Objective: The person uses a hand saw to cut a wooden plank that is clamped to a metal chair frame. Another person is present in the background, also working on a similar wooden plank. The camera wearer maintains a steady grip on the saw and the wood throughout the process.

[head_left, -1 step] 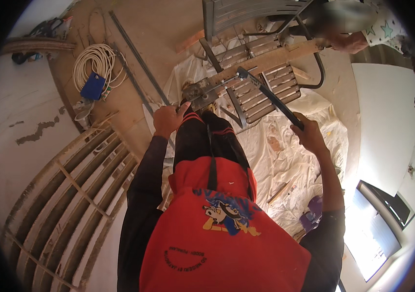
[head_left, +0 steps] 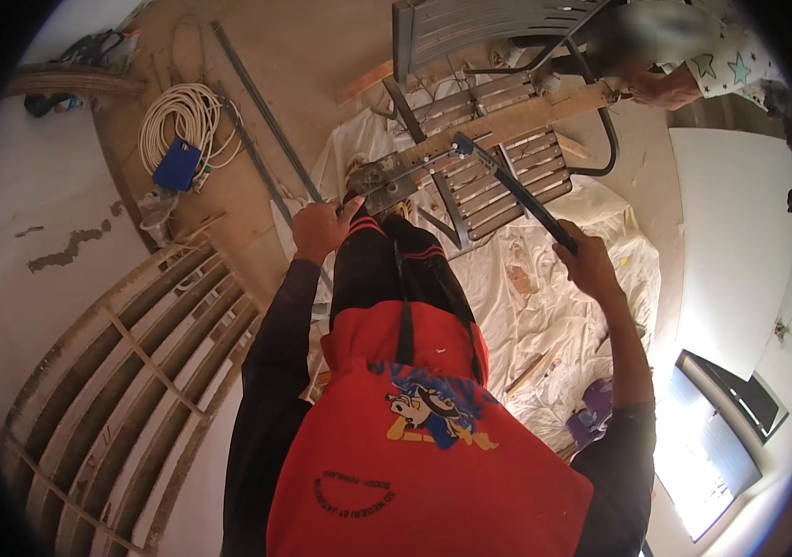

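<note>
My right hand (head_left: 585, 260) is wrapped round the lower end of a long dark lever (head_left: 518, 190). The lever's far end meets a thin metal rod (head_left: 428, 161) above a wooden board (head_left: 516, 119). Along the board, the rod runs toward a dark metal plate (head_left: 380, 183) at its near left end. My left hand (head_left: 319, 229) is closed beside that plate, thumb stretched toward it; what its fingers grip is hidden. Under the board is a slatted metal bench (head_left: 512, 186). A co-worker's hand (head_left: 663, 90) is by the board's far right end.
A crumpled pale sheet (head_left: 563, 316) covers floor under and right of the bench. Long metal bars (head_left: 266, 111) and a coiled cream hose (head_left: 168, 121) lie at the left. A curved slatted frame (head_left: 127, 390) stands lower left. A purple object (head_left: 591, 413) lies at right.
Very little differs. The lever's handle and my right hand sit slightly lower. The co-worker's hand also appears a little lower. My left hand stays in place.
</note>
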A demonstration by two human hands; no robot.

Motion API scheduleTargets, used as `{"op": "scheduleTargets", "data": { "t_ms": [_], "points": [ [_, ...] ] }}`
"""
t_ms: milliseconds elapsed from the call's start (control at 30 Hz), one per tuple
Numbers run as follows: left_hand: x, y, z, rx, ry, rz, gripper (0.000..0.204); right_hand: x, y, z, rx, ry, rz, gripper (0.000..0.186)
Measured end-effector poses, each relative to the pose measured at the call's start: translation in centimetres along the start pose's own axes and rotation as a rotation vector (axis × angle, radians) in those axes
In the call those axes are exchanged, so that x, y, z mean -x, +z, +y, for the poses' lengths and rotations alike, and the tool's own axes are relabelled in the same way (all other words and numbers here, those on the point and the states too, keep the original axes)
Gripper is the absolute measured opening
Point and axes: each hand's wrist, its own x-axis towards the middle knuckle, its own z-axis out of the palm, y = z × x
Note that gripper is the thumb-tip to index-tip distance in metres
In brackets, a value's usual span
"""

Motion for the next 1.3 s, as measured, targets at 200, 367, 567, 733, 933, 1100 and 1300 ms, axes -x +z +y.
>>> {"op": "scheduleTargets", "data": {
  "t_ms": [200,367,567,733,933,1100,1300],
  "points": [
    [-0.5,-1.0,0.2,-0.009,0.010,-0.008,0.068,0.5,-0.6,-1.6,0.136,-0.026,-0.001,0.035],
    [-0.7,-1.6,0.4,-0.032,0.034,-0.023,0.071,0.7,-1.1,-1.5,0.022,-0.042,-0.069,0.029],
    [-0.3,-1.3,0.5,-0.049,0.008,-0.055,0.070,-1.4,-4.8,-3.5,0.330,-0.130,-0.077,0.031],
    [-0.1,-1.2,0.8,-0.033,0.019,0.005,0.067,-2.1,-6.9,-5.7,0.803,-0.276,-0.006,0.030],
    [-0.7,-2.2,1.5,-0.019,0.045,0.044,0.063,-2.2,-7.6,-5.9,0.977,-0.348,-0.037,0.034],
    [-0.8,-1.8,1.9,0.049,0.017,0.082,0.063,-2.2,-8.2,-4.6,1.017,-0.393,-0.085,0.036],
    [-0.9,-1.7,2.0,0.019,0.011,0.095,0.064,-3.0,-10.0,-7.1,1.173,-0.558,0.005,0.042]
  ]
}}
